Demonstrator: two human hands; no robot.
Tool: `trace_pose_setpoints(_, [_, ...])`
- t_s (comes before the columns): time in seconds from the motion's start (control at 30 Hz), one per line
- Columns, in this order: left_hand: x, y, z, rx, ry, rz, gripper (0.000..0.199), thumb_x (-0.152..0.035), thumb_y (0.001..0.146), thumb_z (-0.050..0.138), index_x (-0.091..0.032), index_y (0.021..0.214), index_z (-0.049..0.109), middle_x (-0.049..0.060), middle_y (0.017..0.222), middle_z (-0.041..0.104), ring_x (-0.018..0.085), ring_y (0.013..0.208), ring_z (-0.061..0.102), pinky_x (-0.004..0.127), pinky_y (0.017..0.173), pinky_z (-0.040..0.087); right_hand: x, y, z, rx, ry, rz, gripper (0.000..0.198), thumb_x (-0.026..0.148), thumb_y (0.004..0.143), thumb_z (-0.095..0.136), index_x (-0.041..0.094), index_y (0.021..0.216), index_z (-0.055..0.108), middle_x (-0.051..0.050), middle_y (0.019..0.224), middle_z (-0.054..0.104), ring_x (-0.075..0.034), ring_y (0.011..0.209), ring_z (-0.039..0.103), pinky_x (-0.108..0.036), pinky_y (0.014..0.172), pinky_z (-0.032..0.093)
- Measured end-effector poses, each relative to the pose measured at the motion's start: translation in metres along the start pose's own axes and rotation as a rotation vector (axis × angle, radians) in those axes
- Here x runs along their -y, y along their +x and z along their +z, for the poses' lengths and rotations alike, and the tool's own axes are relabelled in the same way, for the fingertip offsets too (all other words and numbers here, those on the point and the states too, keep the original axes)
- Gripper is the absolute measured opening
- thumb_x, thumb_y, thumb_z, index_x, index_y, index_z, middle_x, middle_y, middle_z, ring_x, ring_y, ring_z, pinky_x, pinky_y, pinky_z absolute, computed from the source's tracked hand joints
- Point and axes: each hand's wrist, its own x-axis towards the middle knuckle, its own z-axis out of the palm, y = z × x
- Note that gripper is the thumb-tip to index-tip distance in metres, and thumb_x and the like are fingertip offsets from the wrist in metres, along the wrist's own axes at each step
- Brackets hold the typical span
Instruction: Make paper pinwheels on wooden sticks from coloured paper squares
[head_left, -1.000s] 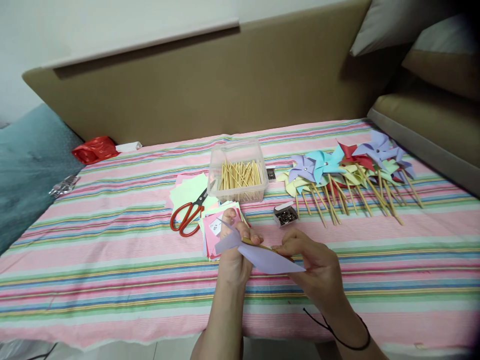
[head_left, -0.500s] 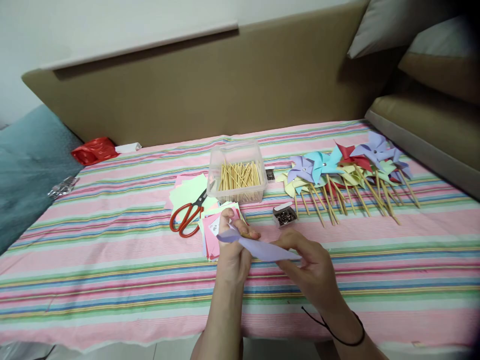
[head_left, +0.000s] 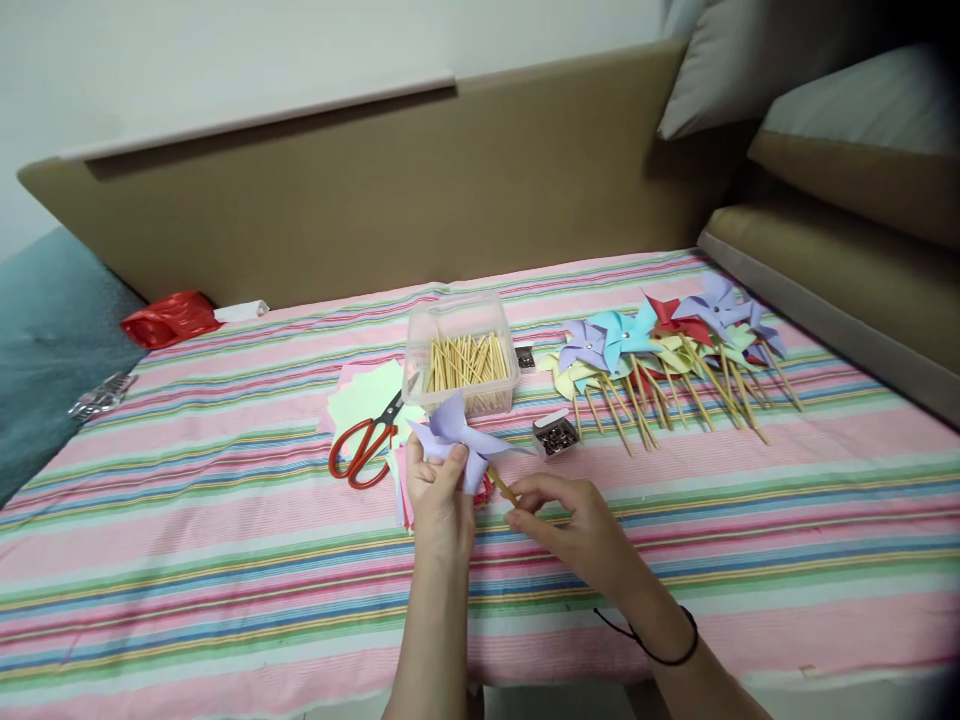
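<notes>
My left hand (head_left: pixel 441 495) is closed on a purple paper pinwheel (head_left: pixel 454 420), its thumb pressed over the middle of the folded blades. A thin wooden stick (head_left: pixel 502 487) runs from behind the pinwheel toward the lower right. My right hand (head_left: pixel 574 520), with a black cord at the wrist, pinches the stick's free end between thumb and fingers. How stick and paper meet is hidden behind the blades. Below the pinwheel lies a pile of coloured paper squares (head_left: pixel 402 505), partly covered by my left hand. Just right of the pinwheel stands a small box of dark metal pins (head_left: pixel 556 436).
A clear plastic box (head_left: pixel 491 400) of wooden sticks stands behind my hands. Red-handled scissors (head_left: pixel 364 450) lie on light green paper (head_left: pixel 365 392). Several pinwheels on sticks (head_left: pixel 626 335) lie at the right. A red plastic bag (head_left: pixel 171 319) sits at the far left.
The pinwheel has turned from edge-on to face up in my left hand. My right hand has left the paper and now grips the stick. The view has shifted slightly.
</notes>
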Motion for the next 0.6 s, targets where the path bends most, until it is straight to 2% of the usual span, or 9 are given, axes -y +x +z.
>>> trace_pose_setpoints(0.17, [0.003,0.002,-0.002,0.002,0.061,0.003,0.05,-0.019,0.056,0.088,-0.022,0.097,0.058,-0.003,0.082,0.07,0.008,0.069,0.066,0.018,0.068,0.053,-0.003,0.0,0.001,-0.006,-0.013,0.039,0.019,0.029,0.085,0.06,0.017,0.076,0.07,-0.003,0.07,0.071,-0.016,0.065,0.066,-0.025,0.063,0.052])
trace_pose_setpoints(0.33, [0.004,0.004,0.0,-0.11,0.054,0.046,0.056,-0.016,0.053,0.089,-0.02,0.097,0.056,-0.003,0.078,0.07,0.009,0.066,0.066,0.019,0.067,0.053,-0.007,0.0,-0.002,-0.033,0.0,0.154,0.021,0.036,0.083,0.064,0.017,0.077,0.071,-0.004,0.072,0.073,-0.018,0.066,0.069,-0.028,0.064,0.056])
trace_pose_setpoints(0.43, [0.005,0.004,0.001,-0.153,0.057,0.055,0.058,-0.016,0.052,0.089,-0.019,0.099,0.055,-0.002,0.079,0.071,0.01,0.066,0.067,0.02,0.066,0.053,-0.009,0.001,-0.001,-0.009,-0.031,0.162,0.02,0.035,0.083,0.063,0.017,0.079,0.072,-0.005,0.077,0.074,-0.018,0.067,0.07,-0.029,0.065,0.055])
trace_pose_setpoints(0.6, [0.005,0.002,0.001,-0.165,0.071,0.059,0.053,-0.017,0.054,0.088,-0.018,0.094,0.054,-0.001,0.078,0.07,0.01,0.066,0.067,0.021,0.066,0.054,-0.011,0.001,0.0,-0.013,-0.026,0.168,0.022,0.036,0.083,0.062,0.017,0.078,0.071,-0.005,0.074,0.073,-0.019,0.067,0.071,-0.029,0.065,0.055])
